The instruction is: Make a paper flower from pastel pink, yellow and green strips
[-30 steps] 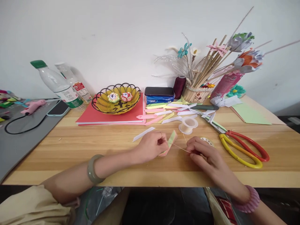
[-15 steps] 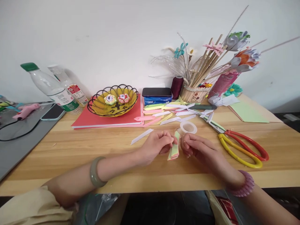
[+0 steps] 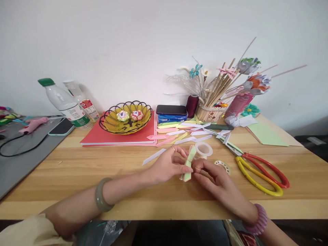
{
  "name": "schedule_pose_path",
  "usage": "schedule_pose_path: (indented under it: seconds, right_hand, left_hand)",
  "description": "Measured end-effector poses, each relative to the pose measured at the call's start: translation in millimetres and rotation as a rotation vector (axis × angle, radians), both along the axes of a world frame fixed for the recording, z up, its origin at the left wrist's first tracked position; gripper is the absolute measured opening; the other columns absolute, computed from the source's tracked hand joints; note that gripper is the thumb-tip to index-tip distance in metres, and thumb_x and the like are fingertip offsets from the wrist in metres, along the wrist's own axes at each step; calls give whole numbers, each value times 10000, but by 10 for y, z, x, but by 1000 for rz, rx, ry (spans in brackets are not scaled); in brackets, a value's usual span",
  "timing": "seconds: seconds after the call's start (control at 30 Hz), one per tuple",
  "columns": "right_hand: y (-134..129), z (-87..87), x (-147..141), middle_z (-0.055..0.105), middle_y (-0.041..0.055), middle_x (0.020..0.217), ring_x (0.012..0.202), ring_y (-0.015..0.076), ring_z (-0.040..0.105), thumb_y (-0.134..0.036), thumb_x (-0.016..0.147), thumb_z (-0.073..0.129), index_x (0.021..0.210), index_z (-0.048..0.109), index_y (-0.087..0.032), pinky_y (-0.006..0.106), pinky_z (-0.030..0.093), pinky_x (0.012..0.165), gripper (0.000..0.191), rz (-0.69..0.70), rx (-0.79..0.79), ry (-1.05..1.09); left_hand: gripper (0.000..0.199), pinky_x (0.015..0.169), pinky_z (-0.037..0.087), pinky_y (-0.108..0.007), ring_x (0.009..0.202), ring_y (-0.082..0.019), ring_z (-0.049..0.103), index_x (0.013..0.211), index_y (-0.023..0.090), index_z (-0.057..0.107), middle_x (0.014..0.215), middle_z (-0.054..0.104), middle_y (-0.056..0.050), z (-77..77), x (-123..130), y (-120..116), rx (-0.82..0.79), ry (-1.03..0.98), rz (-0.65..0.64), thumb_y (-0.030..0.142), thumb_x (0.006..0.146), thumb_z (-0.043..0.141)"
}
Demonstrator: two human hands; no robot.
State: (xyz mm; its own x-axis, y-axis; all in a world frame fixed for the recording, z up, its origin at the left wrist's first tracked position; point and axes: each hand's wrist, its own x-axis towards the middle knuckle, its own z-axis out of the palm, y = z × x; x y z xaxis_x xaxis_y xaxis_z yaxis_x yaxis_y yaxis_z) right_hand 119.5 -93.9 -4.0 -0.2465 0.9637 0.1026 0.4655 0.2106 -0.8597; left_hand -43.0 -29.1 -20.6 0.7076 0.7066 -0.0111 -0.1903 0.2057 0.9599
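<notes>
A small bundle of green and pink paper strips (image 3: 189,164), narrowed at its middle, stands nearly upright between my hands. My left hand (image 3: 170,164) pinches it from the left, with the thumb low on its front. Close to the bundle's right side, my right hand (image 3: 211,177) has its fingers curled and drawn together. A thin thread or wire seems to show at those fingertips, too fine to be sure. Just behind the hands lies a white ring-shaped spool (image 3: 204,149), and a smaller pale spool (image 3: 222,166) is beside my right hand.
Red-and-yellow-handled scissors (image 3: 262,174) lie on the right. Behind are loose paper strips (image 3: 179,131), a yellow basket (image 3: 125,126) with two paper flowers on red paper (image 3: 89,136), and a stick holder (image 3: 208,113). Bottles (image 3: 74,111) lean at the left.
The bundle has turned so its narrowed middle shows, and my left thumb has moved lower on it. My right hand's fingers have changed position. The small pale spool now shows. The camera view has shifted up.
</notes>
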Motion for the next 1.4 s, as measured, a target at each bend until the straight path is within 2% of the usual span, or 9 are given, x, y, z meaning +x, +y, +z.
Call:
schedule_pose_path:
  seconds: [0.17, 0.3, 0.43, 0.8, 1.0, 1.13, 1.2, 1.3, 1.4]
  right_hand:
    - [-38, -55, 116, 595, 51, 1059, 1039, 224, 514, -337, 834, 478, 699, 587, -212, 339, 383, 875, 213, -122, 110, 88]
    - [5, -79, 150, 593, 59, 1025, 849, 188, 565, -407, 806, 514, 814, 596, -217, 272, 454, 625, 207, -406, 116, 211]
    - [83, 41, 111, 608, 36, 915, 708, 156, 548, -456, 750, 570, 1086, 530, -221, 268, 441, 597, 413, -387, 61, 169]
    - [220, 294, 138, 579, 12, 747, 724, 145, 548, -400, 778, 562, 790, 533, -180, 270, 440, 690, 222, -174, -85, 302]
    - [171, 300, 210, 577, 20, 862, 592, 94, 498, -445, 805, 508, 995, 508, -199, 211, 396, 488, 312, -337, -16, 303]
    - [60, 184, 143, 591, 29, 878, 617, 109, 540, -429, 829, 475, 1036, 502, -189, 228, 425, 512, 318, -137, -59, 164]
    - [11, 132, 92, 568, -3, 699, 584, 114, 519, -406, 839, 464, 890, 553, -168, 235, 419, 524, 259, -70, -73, 68]
    - [-58, 97, 91, 524, -15, 597, 563, 123, 488, -370, 847, 453, 737, 569, -165, 248, 390, 525, 259, -115, -42, 5]
    - [-142, 93, 264, 601, 28, 777, 680, 161, 532, -359, 842, 464, 851, 594, -186, 283, 399, 602, 216, -194, 33, -90]
  left_hand:
    - [428, 569, 419, -234, 680, -128, 560, 866, 202, 393, 733, 571, 10, -17, -6, 17, 93, 120, 230, 234, 594, 722]
    - [323, 671, 442, -267, 747, -121, 554, 789, 176, 453, 846, 577, -14, 50, 20, -19, 203, 165, 307, 203, 598, 713]
    - [305, 734, 440, -295, 792, -139, 569, 836, 171, 509, 891, 605, -28, 128, 48, -76, 286, 229, 269, 196, 610, 712]
    - [304, 607, 423, -224, 716, -126, 566, 1018, 180, 610, 841, 627, -39, 247, 39, 18, 155, 155, -238, 184, 714, 607]
    - [310, 643, 429, -249, 689, -118, 565, 1071, 160, 581, 986, 605, -83, 249, 106, 5, 191, 187, -73, 221, 769, 544]
    - [771, 613, 434, -258, 693, -136, 589, 1374, 283, 136, 1069, 560, -94, 250, 96, -63, 213, 147, -16, 186, 749, 577]
    - [824, 660, 440, -271, 723, -131, 580, 1377, 360, 11, 1063, 558, -60, 279, 52, -106, 332, 189, -90, 168, 775, 540]
    - [577, 814, 411, -316, 863, -150, 519, 1307, 385, 336, 1075, 514, -48, 314, -34, -138, 705, 362, -205, 160, 800, 495]
    - [499, 817, 409, -311, 844, -137, 491, 1242, 387, 440, 1054, 472, -40, 277, -92, -115, 792, 451, -224, 165, 799, 497]
